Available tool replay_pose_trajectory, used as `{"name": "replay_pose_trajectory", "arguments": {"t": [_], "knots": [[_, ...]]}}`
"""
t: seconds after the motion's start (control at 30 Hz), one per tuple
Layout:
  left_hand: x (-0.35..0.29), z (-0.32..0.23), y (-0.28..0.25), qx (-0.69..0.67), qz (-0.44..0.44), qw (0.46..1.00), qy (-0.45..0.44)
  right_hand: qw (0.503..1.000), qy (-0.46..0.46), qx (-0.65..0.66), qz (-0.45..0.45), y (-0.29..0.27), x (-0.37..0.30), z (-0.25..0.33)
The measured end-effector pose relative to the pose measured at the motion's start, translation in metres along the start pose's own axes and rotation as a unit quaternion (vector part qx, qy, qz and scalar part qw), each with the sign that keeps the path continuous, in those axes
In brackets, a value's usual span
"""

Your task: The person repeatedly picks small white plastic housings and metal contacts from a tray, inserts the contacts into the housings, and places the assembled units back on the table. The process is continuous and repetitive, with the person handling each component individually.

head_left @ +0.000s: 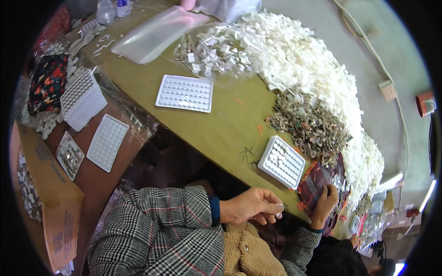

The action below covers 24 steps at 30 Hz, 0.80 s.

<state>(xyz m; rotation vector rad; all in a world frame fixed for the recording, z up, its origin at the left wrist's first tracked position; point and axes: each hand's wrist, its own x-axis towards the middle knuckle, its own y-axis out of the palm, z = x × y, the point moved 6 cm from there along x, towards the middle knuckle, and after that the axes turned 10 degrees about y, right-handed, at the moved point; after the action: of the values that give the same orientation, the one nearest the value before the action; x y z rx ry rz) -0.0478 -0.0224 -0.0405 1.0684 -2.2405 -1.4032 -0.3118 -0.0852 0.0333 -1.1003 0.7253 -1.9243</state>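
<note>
My left hand (253,205) is closed in a pinch over the table's near edge. Something small and pale seems to show at its fingertips, too small to name. My right hand (326,203) has its fingers curled together above a dark plaid cloth (320,184); what they hold, if anything, is hidden. Just beyond my hands sits a stack of white dimpled trays (287,170), with several small round white pieces in the top one. Behind it lies a heap of small shiny metal pieces (313,124).
A long mound of white pieces (313,60) runs along the wall side. A white dimpled tray (184,93) and a bag of small parts (214,53) lie on the green table (221,124). More stacked trays (85,101) and a cardboard box (60,202) are at left.
</note>
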Motion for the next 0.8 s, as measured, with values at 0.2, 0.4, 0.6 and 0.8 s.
{"name": "replay_pose_trajectory", "arguments": {"t": [0.2,0.4,0.6,0.8], "knots": [[0.0,-0.009,-0.007,-0.024,0.007,0.999,0.042,0.92,0.169,0.325,0.136,-0.016,-0.07,0.059],[-0.005,-0.01,0.0,-0.008,0.009,0.998,0.053,0.883,0.052,0.425,0.193,0.004,-0.11,0.112],[-0.001,-0.005,0.003,0.014,-0.007,0.998,0.063,0.887,0.04,0.42,0.188,0.003,-0.11,0.107],[0.005,-0.002,0.005,0.022,-0.012,0.998,0.059,0.906,-0.013,0.388,0.17,0.001,-0.109,0.097]]}}
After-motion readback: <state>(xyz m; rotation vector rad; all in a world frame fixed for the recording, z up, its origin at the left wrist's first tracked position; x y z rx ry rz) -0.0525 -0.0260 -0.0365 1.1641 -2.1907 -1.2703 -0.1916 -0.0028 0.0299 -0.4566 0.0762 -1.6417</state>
